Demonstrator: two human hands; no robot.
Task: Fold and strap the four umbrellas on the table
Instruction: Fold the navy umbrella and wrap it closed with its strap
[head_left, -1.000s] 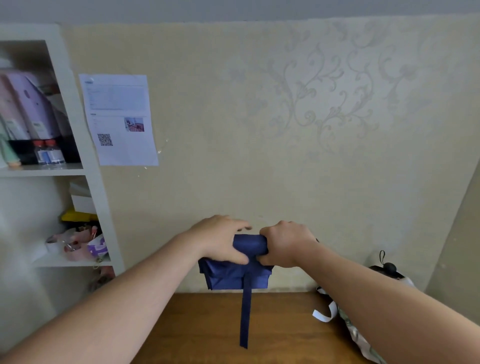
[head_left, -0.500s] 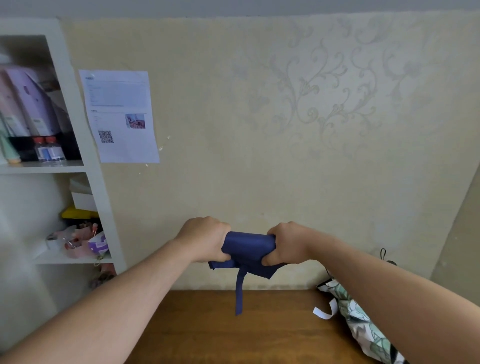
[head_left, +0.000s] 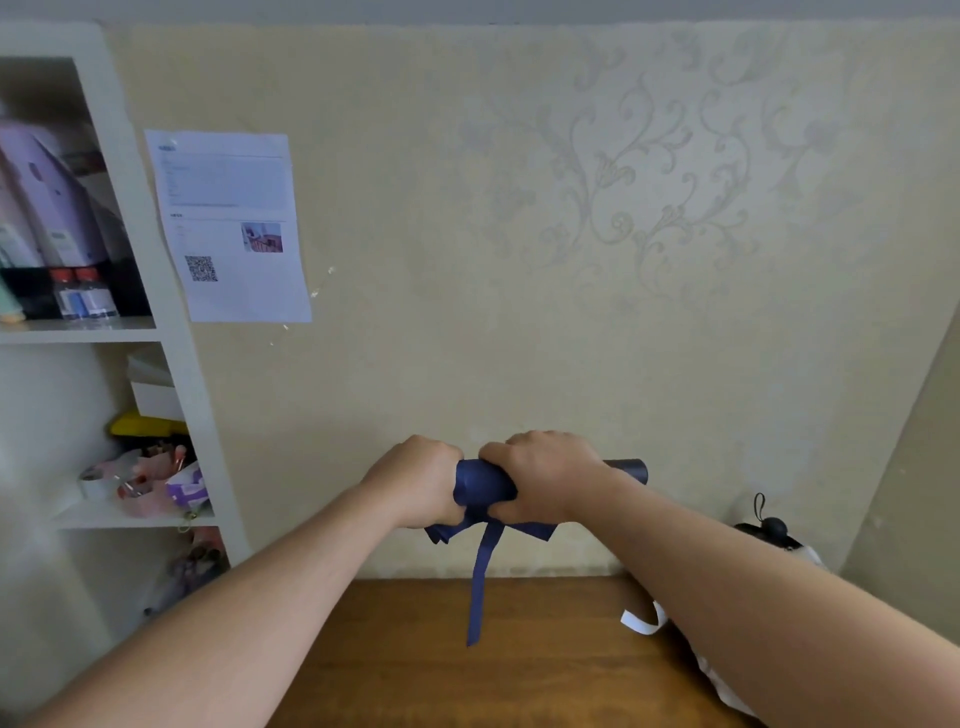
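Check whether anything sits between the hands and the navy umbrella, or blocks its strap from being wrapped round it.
Nothing visible does. The left hand and right hand both grip the navy umbrella directly, held above the table. Its strap hangs free below, touching nothing.

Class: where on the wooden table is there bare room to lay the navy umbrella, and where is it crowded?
Bare wood shows on the table under the hanging strap, between the two forearms. The right side is crowded: another umbrella and a white strap lie there. Both hands hold the navy umbrella above.
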